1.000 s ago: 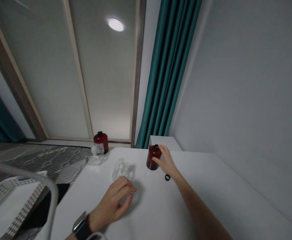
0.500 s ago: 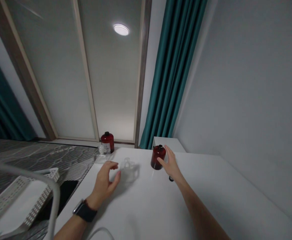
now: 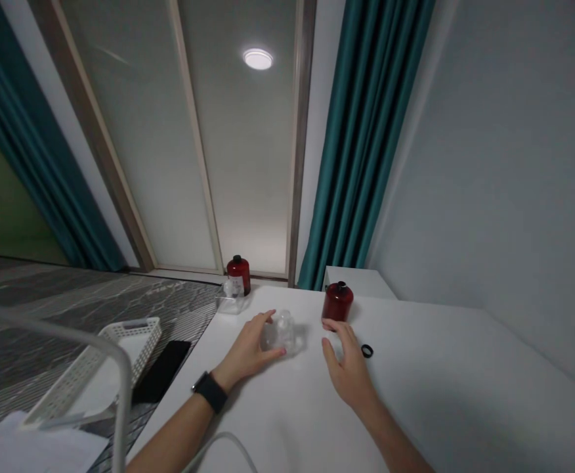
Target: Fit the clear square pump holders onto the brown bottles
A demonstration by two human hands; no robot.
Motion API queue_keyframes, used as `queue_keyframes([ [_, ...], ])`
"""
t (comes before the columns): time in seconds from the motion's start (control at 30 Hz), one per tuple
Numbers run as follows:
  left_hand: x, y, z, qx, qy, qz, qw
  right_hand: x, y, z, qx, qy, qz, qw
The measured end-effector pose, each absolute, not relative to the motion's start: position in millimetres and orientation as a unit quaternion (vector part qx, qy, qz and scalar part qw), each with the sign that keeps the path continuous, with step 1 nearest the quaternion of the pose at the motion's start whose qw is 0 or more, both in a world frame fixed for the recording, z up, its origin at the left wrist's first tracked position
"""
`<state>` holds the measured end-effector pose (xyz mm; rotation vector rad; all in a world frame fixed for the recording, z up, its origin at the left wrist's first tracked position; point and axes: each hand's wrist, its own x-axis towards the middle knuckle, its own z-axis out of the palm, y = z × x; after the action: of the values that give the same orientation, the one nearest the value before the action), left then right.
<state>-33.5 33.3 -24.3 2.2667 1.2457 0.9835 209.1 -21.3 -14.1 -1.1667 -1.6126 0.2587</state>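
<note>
My left hand (image 3: 251, 349), with a dark watch on its wrist, reaches round the near side of a small clear, rounded container (image 3: 283, 330) on the white table. Its thumb and fingers are apart around the container; I cannot tell whether they touch it. My right hand (image 3: 350, 369) is open and empty, in front of a dark red bottle (image 3: 337, 302) with a black neck. The bottle stands upright near the table's far edge. A black ring (image 3: 367, 351) lies just right of my right hand.
A second red bottle (image 3: 239, 274), with a label, stands at the far left corner beside a clear tray (image 3: 230, 304). Left of the white table (image 3: 292, 407) are a white perforated basket (image 3: 142, 348), a black flat object (image 3: 163, 371) and papers (image 3: 36, 447). A grey curved tube (image 3: 125, 394) crosses the lower left.
My right hand has come away from the red bottle and drawn back toward me. My left hand has moved onto the clear container. The view has shifted left.
</note>
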Motion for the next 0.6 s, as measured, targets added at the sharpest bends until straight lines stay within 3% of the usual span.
queue_keyframes([
  [0.2, 2.5, 4.5, -16.7, 0.802, 0.394, 0.432, 0.126, 193.6, -27.9, -19.4, -0.464, -0.682, 0.208, 0.526],
  [0.6, 14.3, -6.5, -20.2, 0.824, 0.357, 0.432, 0.080, 182.6, -31.3, -11.7, -0.480, -0.620, 0.214, 0.583],
])
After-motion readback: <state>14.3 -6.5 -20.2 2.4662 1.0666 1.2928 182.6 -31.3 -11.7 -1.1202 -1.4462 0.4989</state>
